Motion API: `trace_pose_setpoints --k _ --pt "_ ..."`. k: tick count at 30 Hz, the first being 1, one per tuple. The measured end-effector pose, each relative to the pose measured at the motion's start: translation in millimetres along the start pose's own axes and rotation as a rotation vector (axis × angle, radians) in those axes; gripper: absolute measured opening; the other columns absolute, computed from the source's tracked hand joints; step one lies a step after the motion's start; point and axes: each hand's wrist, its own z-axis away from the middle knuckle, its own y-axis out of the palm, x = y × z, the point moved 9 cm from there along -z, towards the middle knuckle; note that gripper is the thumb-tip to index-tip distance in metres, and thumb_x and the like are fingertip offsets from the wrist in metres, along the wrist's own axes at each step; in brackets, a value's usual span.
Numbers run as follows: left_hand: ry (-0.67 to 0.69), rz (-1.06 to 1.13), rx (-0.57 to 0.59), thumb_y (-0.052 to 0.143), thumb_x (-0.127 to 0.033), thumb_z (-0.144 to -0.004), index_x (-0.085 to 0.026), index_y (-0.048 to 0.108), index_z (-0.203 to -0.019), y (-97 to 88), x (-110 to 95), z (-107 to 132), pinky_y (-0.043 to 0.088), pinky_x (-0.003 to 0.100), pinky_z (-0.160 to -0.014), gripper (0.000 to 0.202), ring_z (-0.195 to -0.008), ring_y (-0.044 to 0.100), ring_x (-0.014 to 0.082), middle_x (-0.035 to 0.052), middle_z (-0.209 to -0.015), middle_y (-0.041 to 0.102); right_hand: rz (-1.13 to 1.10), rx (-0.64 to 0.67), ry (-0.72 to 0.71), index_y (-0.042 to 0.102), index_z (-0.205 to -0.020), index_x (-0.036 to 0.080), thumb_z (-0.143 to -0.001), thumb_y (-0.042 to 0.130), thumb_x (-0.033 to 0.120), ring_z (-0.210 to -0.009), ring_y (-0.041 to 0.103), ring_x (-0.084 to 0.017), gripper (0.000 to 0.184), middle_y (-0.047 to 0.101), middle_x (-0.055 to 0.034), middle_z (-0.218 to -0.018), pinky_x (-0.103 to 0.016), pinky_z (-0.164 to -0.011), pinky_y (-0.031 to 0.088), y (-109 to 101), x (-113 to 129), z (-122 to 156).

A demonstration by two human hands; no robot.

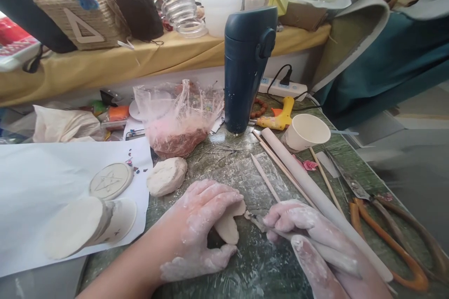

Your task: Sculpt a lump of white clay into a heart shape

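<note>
A flat clay piece [228,226] with a heart-like outline lies on the dusty green tabletop. My left hand [201,226] curves over its far and left sides, fingers resting on it, thumb near its lower edge; part of the piece is hidden. My right hand [308,238] is closed around a clay modelling tool [333,257] with a pale handle. The tool's thin tip reaches left to a small clay scrap [255,221] beside the piece. White clay dust coats both hands. Behind my left hand sits a thick lump of clay [167,176].
Right of centre lie a pale rolling pin [294,173], thin sticks, scissors [372,210] and a paper cup [308,131]. A dark blue tumbler [245,74] stands behind, near a yellow glue gun [280,114]. Left are bagged pink clay [178,135] and clay discs [111,181] on white paper [31,173].
</note>
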Motion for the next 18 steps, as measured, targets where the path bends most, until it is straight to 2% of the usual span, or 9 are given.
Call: trace_pose_setpoints --k 6,12,14,18 --pt "0.016 0.017 -0.019 0.073 -0.02 -0.08 -0.025 0.048 -0.138 0.1 -1.0 0.8 0.047 0.046 -0.105 0.063 -0.115 0.062 0.0275 0.0096 -0.128 0.066 0.019 0.03 0.017 0.06 -0.098 0.025 -0.105 0.046 0.024 -0.091 0.071 -0.018 0.015 0.068 -0.0037 -0.099 -0.025 -0.081 0.06 5.6 -5.9 -3.0" --pt "0.016 0.012 -0.016 0.075 -0.023 -0.08 -0.025 0.05 -0.138 -0.8 -1.1 -0.3 0.048 0.047 -0.105 0.064 -0.118 0.061 0.0287 0.0102 -0.13 0.065 0.079 0.079 0.007 0.059 -0.095 0.024 -0.102 0.047 0.018 -0.09 0.072 -0.017 0.015 0.069 -0.0047 -0.098 -0.025 -0.08 0.062 8.7 0.0 -9.7" --pt "0.012 0.012 -0.005 0.075 -0.028 -0.083 -0.026 0.053 -0.137 -1.1 -1.0 0.0 0.049 0.048 -0.105 0.059 -0.12 0.061 0.0299 0.011 -0.131 0.065 0.078 0.076 -0.042 0.06 -0.096 0.024 -0.1 0.049 0.016 -0.089 0.073 -0.018 0.014 0.07 -0.0054 -0.096 -0.025 -0.076 0.063 7.2 7.1 -9.6" --pt "0.028 0.029 -0.002 0.077 -0.049 -0.085 -0.028 0.056 -0.14 -3.1 -0.7 2.0 0.049 0.05 -0.108 0.062 -0.127 0.059 0.033 0.0126 -0.137 0.063 0.06 0.029 -0.085 0.064 -0.097 0.024 -0.101 0.049 0.019 -0.09 0.076 -0.023 0.016 0.074 -0.0068 -0.094 -0.029 -0.076 0.065 0.5 16.6 -6.3"
